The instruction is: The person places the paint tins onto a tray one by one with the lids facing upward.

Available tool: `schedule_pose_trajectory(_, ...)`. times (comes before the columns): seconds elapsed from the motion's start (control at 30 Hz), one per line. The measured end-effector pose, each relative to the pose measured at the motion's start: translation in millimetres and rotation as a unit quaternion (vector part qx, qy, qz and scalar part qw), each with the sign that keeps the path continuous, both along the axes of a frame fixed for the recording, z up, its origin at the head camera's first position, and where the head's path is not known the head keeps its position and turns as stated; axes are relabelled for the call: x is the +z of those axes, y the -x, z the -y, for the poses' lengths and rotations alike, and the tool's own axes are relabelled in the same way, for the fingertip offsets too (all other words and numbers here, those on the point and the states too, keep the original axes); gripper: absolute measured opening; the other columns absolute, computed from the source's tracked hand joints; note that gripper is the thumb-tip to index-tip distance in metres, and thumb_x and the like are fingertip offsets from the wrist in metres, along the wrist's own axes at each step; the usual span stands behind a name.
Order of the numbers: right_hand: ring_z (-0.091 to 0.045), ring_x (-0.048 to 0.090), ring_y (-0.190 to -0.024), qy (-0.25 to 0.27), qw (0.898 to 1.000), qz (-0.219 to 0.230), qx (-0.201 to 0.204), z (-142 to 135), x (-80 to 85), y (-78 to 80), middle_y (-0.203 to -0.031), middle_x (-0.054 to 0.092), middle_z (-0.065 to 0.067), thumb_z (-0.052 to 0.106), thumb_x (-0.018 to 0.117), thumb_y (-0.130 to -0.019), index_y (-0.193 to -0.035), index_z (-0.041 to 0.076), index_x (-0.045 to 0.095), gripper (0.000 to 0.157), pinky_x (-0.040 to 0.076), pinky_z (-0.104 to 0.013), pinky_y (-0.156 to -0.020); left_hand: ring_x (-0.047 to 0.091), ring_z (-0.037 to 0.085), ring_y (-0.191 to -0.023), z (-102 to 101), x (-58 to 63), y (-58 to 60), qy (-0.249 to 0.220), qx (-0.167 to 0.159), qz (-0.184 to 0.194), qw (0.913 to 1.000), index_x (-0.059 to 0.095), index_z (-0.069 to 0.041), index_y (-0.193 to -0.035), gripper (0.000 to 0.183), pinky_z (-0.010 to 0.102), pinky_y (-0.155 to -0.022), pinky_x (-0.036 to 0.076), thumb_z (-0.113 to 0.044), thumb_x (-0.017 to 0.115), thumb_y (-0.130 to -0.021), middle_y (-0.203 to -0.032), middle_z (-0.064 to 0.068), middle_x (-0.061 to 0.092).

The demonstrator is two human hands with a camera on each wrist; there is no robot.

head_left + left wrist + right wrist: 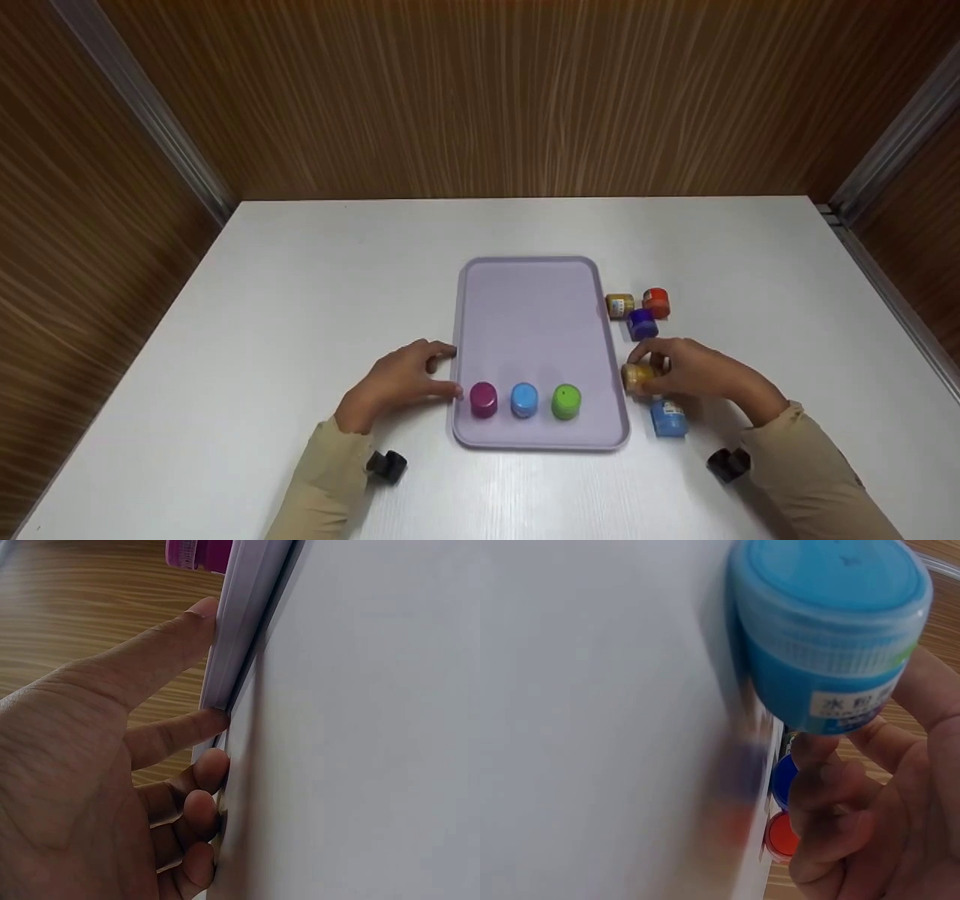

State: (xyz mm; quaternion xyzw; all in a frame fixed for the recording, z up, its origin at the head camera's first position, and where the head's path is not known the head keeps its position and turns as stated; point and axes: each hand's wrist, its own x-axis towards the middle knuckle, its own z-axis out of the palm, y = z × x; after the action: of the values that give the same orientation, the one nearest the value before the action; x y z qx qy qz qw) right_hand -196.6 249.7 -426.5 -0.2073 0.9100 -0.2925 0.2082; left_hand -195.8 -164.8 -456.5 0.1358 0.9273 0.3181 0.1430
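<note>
Head view: lilac tray (532, 322) on white worktop (315, 292); magenta jar (484, 400), light-blue jar (524, 400) and green jar (566, 402) in a row along its near end. Right hand (694, 369) pinches yellow jar (634, 379) just beside the tray's right edge; blue jar (669, 418) nearer, on worktop. Gold jar (620, 305), red jar (656, 303) and violet jar (643, 324) clustered farther off. Left hand (405, 375) at tray's left edge.

Left wrist: grip released, thumb against tray edge, holding nothing.

Right wrist: blue jar in foreground, curled fingers behind; yellow jar hidden.
</note>
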Motion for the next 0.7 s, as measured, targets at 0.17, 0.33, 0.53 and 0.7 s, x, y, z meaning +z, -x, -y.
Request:
schedule_pose_trajectory(0.17,-0.016,0.049,-0.076,0.010,1.000,-0.010,0.003,-2.6,-1.8,-1.8,-0.085,0.056,-0.004,0.021,0.073,-0.084,-0.105,0.010,0.063,0.026,0.042,-0.023,-0.062,0.045,0.014,-0.081,-0.2,0.9,0.0,0.004,-0.008,-0.005,0.9999,0.061,-0.016,-0.129,0.067,0.031,-0.070,0.036,-0.045,0.081,-0.072,-0.086,-0.001,0.049)
schedule_pose_trajectory(0.33,-0.017,0.050,-0.076,0.005,1.000,-0.009,-0.003,-4.3,-1.5,-3.3,-0.086,0.057,-0.004,0.018,0.071,-0.084,-0.106,0.011,0.062,0.025,0.043,-0.023,-0.062,0.044,0.014,-0.081,-0.6,0.8,0.3,0.003,-0.014,-0.010,0.9998,0.062,-0.015,-0.128,0.066,0.030,-0.070,0.036,-0.044,0.081,-0.072,-0.086,-0.001,0.049)
schedule_pose_trajectory(0.53,-0.017,0.051,-0.076,0.004,1.000,-0.010,-0.005,-4.5,2.8,-5.2,-0.087,0.059,-0.004,0.024,0.071,-0.086,-0.110,0.009,0.060,0.030,0.045,-0.024,-0.061,0.045,0.014,-0.082,-0.8,0.9,0.1,0.007,-0.015,-0.012,0.9998,0.062,-0.015,-0.127,0.065,0.031,-0.070,0.036,-0.044,0.081,-0.072,-0.087,-0.001,0.049)
schedule_pose_trajectory(0.7,-0.017,0.052,-0.076,0.015,1.000,-0.003,-0.007,-3.3,8.2,-7.6,-0.087,0.058,-0.005,0.029,0.071,-0.087,-0.111,0.010,0.058,0.033,0.045,-0.024,-0.062,0.045,0.014,-0.082,-0.8,1.5,0.0,0.010,-0.010,-0.009,0.9999,0.062,-0.017,-0.128,0.066,0.031,-0.071,0.037,-0.045,0.081,-0.072,-0.087,-0.001,0.050)
